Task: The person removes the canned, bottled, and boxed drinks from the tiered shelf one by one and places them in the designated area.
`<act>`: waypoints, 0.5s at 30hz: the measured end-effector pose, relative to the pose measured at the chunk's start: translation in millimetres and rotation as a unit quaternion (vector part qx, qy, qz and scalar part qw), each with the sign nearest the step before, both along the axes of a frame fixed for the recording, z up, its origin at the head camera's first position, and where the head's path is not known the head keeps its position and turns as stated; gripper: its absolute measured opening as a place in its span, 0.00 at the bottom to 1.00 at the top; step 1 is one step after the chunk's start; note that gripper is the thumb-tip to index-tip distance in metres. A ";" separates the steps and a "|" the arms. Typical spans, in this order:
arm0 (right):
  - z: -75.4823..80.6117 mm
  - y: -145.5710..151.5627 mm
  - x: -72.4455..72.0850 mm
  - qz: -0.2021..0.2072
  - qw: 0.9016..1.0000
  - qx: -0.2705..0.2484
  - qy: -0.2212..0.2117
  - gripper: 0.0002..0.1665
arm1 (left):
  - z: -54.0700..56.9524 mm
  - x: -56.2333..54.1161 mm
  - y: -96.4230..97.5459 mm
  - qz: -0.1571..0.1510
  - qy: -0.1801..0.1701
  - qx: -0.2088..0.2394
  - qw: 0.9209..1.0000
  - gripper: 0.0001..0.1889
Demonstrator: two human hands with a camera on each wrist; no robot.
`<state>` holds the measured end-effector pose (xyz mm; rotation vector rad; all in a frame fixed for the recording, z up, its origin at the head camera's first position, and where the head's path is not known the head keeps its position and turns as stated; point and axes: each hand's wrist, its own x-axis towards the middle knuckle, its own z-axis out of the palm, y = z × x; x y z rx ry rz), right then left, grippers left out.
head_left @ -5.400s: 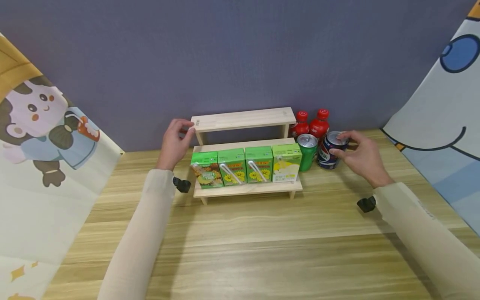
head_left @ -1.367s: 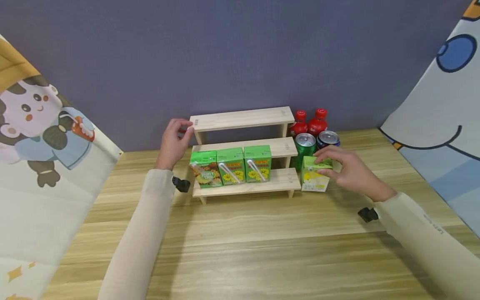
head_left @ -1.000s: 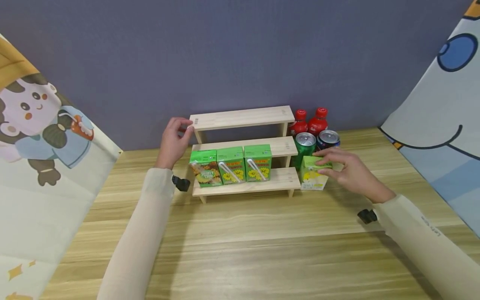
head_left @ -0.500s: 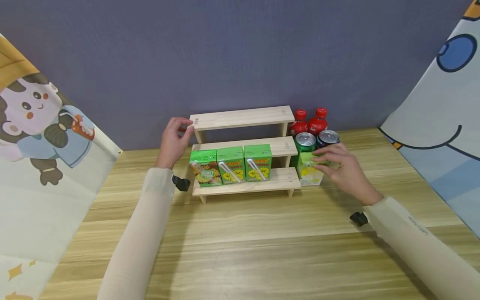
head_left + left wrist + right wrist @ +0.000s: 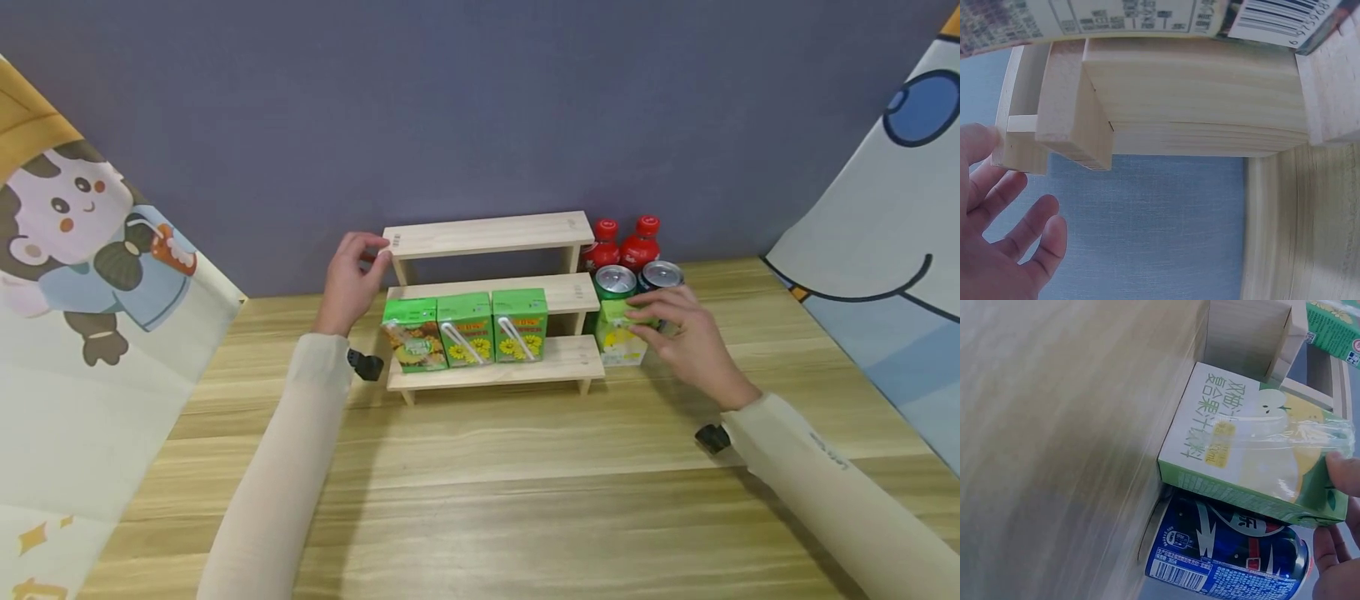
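Near the table's (image 5: 480, 500) back edge stands the rack (image 5: 480, 237). My left hand (image 5: 352, 279), fingers loose, touches its top left corner; my right hand (image 5: 686, 337) pinches the carton (image 5: 619, 343) upright beside its right edge, before the cans (image 5: 615, 280).

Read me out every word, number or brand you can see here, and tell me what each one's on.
"双柚汁": white-and-green carton
"复合果汁饮料": same carton
"mL": its yellow patch, number blurred
"乐": blue can
"6 975968": shelf carton, by the barcode, rest out of view
Too small or blurred: right sleeve, green cartons' fronts, red bottles, wooden shelf stamps.
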<state>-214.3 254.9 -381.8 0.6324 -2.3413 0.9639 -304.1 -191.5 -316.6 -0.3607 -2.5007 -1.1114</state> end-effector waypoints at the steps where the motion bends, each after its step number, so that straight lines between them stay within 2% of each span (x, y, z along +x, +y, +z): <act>1: -0.7 0.3 -0.4 0.000 1.000 -0.002 0.001 0.12 | 0.2 0.2 0.1 0.000 0.000 0.000 1.000 0.16; 9: -0.5 0.5 -1.9 -0.004 1.000 0.017 0.009 0.15 | 0.0 0.6 0.0 -0.004 0.005 0.003 1.000 0.15; 15: 16.1 -4.6 1.6 -0.001 1.000 0.018 0.010 0.19 | 0.1 1.6 -0.6 -0.005 0.004 0.002 1.000 0.16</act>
